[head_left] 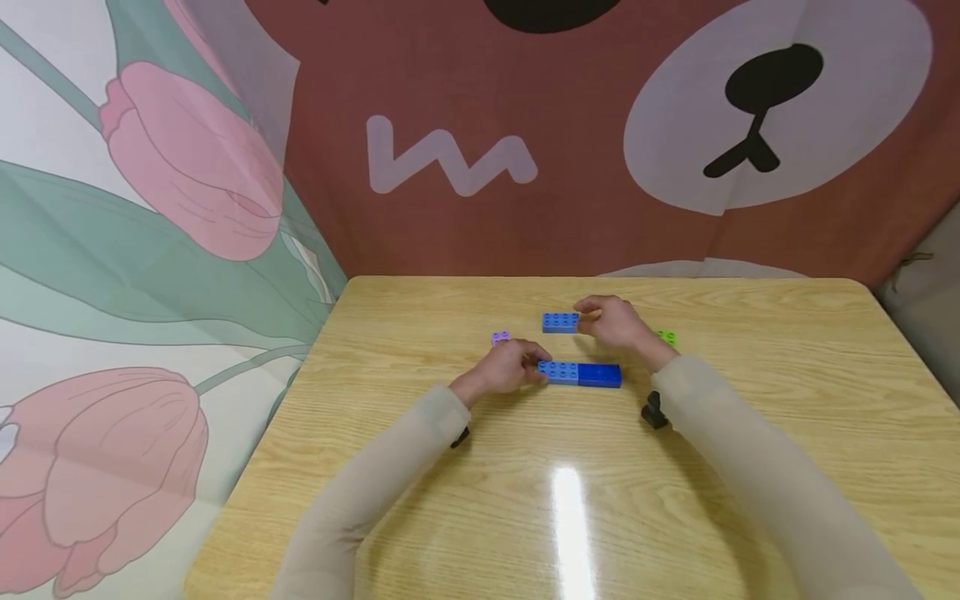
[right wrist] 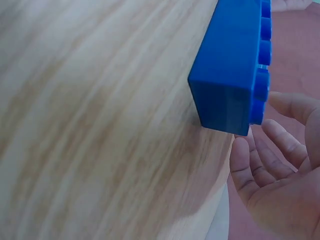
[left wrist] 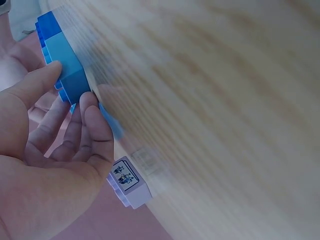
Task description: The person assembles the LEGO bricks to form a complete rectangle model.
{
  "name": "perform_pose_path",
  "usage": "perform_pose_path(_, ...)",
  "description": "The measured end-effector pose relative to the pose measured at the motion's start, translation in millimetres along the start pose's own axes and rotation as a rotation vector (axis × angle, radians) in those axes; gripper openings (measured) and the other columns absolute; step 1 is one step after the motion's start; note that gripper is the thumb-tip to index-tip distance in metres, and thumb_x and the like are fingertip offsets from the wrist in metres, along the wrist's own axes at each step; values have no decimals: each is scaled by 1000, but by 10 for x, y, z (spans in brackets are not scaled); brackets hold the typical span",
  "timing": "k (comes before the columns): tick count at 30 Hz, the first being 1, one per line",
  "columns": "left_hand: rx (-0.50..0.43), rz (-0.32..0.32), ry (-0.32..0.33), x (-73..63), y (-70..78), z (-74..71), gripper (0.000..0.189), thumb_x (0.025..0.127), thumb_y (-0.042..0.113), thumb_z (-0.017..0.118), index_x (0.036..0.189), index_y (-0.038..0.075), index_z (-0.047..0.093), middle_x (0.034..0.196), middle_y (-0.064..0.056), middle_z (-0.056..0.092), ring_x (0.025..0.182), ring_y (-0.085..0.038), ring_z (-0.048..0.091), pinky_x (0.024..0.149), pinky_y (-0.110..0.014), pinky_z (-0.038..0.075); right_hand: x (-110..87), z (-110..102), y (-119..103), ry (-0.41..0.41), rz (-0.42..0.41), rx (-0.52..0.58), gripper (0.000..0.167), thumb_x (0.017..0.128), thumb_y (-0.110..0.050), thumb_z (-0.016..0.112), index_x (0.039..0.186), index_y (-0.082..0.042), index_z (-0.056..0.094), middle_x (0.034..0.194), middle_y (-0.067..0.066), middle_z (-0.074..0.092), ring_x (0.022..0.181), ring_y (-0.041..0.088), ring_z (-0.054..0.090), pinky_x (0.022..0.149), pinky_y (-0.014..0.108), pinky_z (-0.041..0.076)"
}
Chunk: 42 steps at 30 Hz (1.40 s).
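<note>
Here, apparently in an aligning step, my left hand (head_left: 506,367) pinches the light-blue studded brick (head_left: 560,372), end to end with the dark-blue brick (head_left: 600,376) on the table (head_left: 427,508); my right hand (head_left: 612,323) curves at the farther blue brick (head_left: 558,322), contact unclear, the next move calling for a secure grip.

Both arms of the person are stretched forward, the left arm (head_left: 382,475) with a visible bend at the elbow, and the right arm (head_left: 772,467) in a straighter line. The left hand (head_left: 507,367) is turned inward, its thumb (left wrist: 44,79) extended and its fingers (left wrist: 97,125) curled in a pinching pose. The right hand (head_left: 613,322) is somewhat farther from the body, with bent fingers, but from where I stand I cannot tell whether they close.
</note>
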State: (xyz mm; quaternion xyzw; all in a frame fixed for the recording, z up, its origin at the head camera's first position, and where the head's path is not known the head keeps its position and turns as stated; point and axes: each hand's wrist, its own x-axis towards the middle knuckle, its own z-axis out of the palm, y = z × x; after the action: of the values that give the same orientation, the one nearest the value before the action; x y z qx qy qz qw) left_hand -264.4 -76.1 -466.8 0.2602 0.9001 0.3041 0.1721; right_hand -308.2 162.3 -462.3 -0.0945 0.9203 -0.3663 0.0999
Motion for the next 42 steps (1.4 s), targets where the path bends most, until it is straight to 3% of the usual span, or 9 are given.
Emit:
perform_pose_path(26, -28, -51, -3, -3, 46, -18, 33, 91, 22, 75, 122, 13, 69, 113, -4, 70, 89, -10, 64, 78, -23, 54, 107, 76, -74, -36, 2, -54, 41, 93, -19, 70, 132, -9, 63, 131, 16, 63, 121, 33, 56, 104, 52, 47)
perform_pose_path(42, 5, -21, 5, -6, 25, -7, 33, 91, 22, 76, 122, 13, 70, 113, -5, 71, 90, -11, 67, 79, -24, 55, 91, 71, -41, -33, 21, -56, 36, 92, -20, 72, 126, -10, 67, 123, 14, 66, 112, 30, 58, 99, 49, 49)
